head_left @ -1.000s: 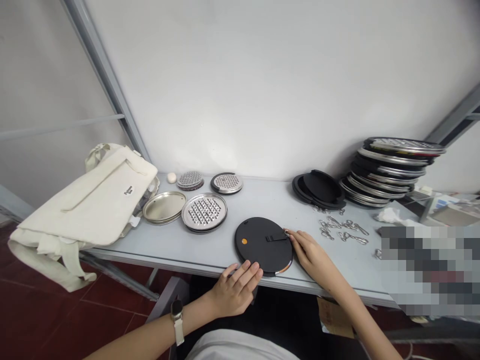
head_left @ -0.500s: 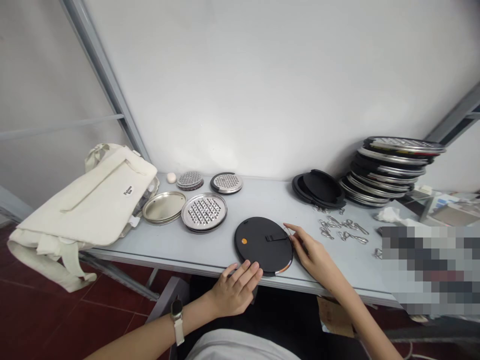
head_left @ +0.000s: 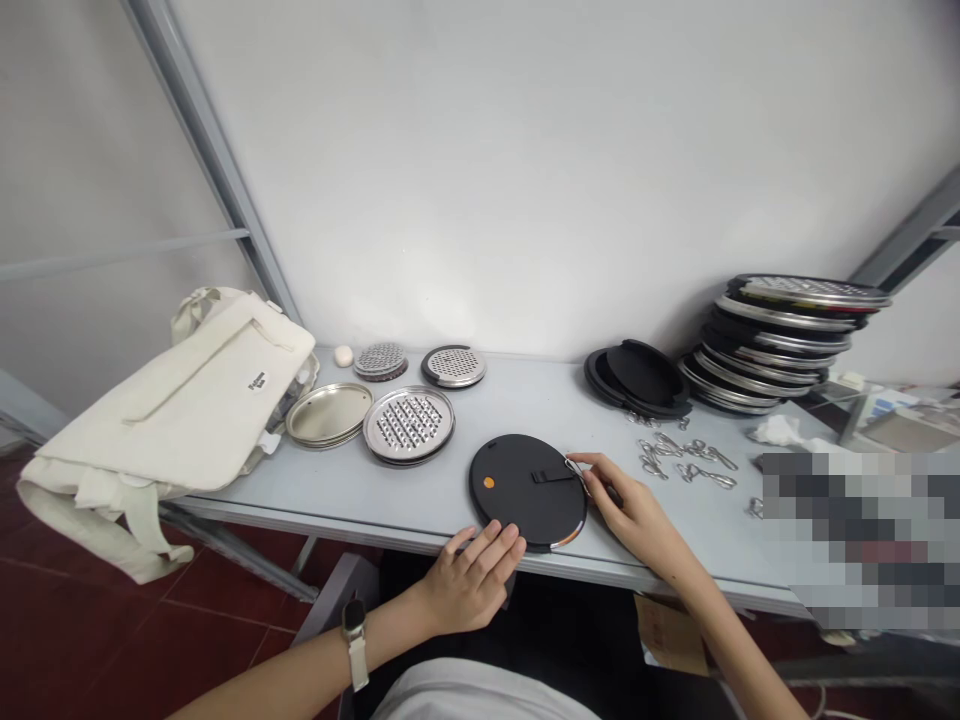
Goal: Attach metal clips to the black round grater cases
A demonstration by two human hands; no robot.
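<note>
A round black disc (head_left: 525,510) lies flat near the table's front edge, with an orange dot and a slotted tab on its upper face. My left hand (head_left: 480,570) rests on its near rim, fingers stretched out and holding nothing. At the disc's right edge, my right hand (head_left: 611,495) pinches a thin metal wire loop (head_left: 574,463) beside the end of the tab. The fingers partly hide this loop. Several similar wire loops (head_left: 688,455) lie loose to the right of that hand.
Round metal graters (head_left: 409,424) and plain metal discs (head_left: 328,414) lie left of the black disc. Black round holders (head_left: 649,378) and a tall stack of graters (head_left: 780,345) stand at the back right. A cream bag (head_left: 180,400) hangs over the left end.
My right hand has shifted slightly right and turned the wire loop at the disc's edge. My left hand and the disc look unmoved.
</note>
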